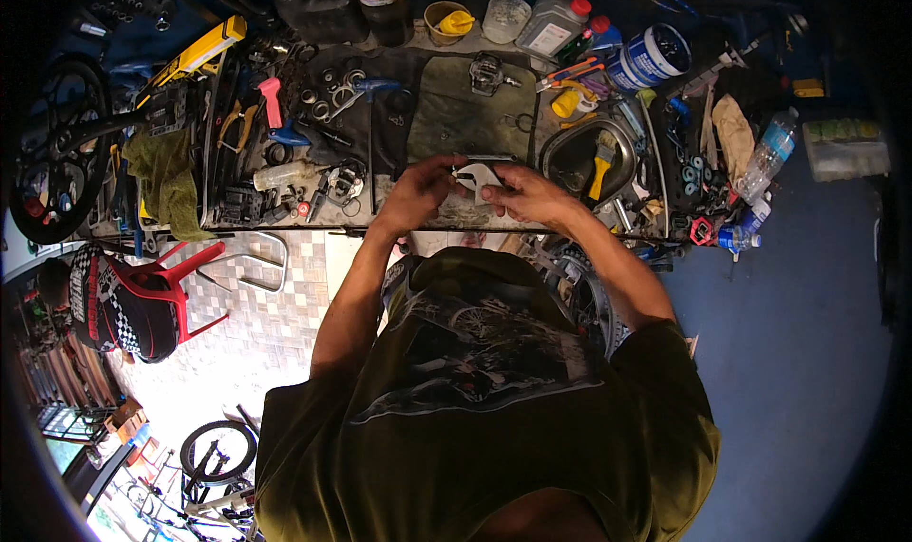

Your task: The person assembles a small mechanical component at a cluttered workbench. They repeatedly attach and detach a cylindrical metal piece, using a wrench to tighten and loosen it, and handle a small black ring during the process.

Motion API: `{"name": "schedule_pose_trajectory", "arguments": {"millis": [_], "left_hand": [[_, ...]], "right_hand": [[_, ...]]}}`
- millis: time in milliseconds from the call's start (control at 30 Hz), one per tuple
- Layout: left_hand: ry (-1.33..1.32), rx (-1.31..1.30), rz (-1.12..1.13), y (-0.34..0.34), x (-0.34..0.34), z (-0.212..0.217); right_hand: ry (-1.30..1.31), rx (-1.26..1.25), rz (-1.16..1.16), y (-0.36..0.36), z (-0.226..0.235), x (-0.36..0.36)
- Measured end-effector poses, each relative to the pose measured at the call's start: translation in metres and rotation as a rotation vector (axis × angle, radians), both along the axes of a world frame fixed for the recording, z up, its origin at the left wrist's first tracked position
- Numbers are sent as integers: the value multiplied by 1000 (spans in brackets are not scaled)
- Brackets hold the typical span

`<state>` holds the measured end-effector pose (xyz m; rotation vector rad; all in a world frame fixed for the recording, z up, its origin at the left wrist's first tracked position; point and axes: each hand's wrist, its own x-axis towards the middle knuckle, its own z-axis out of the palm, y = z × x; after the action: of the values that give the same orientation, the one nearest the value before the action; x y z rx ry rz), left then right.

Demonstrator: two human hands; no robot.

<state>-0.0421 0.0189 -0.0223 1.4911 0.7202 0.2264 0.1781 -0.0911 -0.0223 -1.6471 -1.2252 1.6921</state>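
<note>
Running across the upper part of the view, a crowded desk [318, 228] carries tools, containers and loose metal parts around a dark green mat [463, 114]. At its front edge, just beyond the wearer's body, a white curved piece [483, 178] is gripped by the right hand [528, 200], the thumb lying over it; the left hand [421, 194] has its fingers drawn together at the piece's left end, though whether they grip it cannot be told. On the mat's far part rests a pedal [489, 74]. To the right stand a metal tray [627, 152] containing a yellow-handled brush [601, 166], and, farther back, a blue-and-white tub [650, 57]. To the left, a green cloth [169, 183] hangs over the desk's front edge. Below left, a person [128, 304] sits on a red chair [190, 281] above a tiled floor [228, 361]; nearer the lower edge appears a bicycle wheel [193, 439], in brighter light.
</note>
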Motion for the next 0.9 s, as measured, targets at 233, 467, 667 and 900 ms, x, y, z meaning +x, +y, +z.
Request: {"name": "schedule_pose_trajectory", "arguments": {"millis": [233,467,667,900], "left_hand": [[-87,154,35,-13,-2,-29],[-13,210,128,-14,4,-24],[-65,214,142,-12,8,-30],[-112,340,182,-16,12,-43]], "right_hand": [[-48,98,56,3,-4,1],[-87,143,-27,-1,-15,-6],[-56,165,-75,-3,-15,-10],[-19,134,-147,-7,-15,-13]]}}
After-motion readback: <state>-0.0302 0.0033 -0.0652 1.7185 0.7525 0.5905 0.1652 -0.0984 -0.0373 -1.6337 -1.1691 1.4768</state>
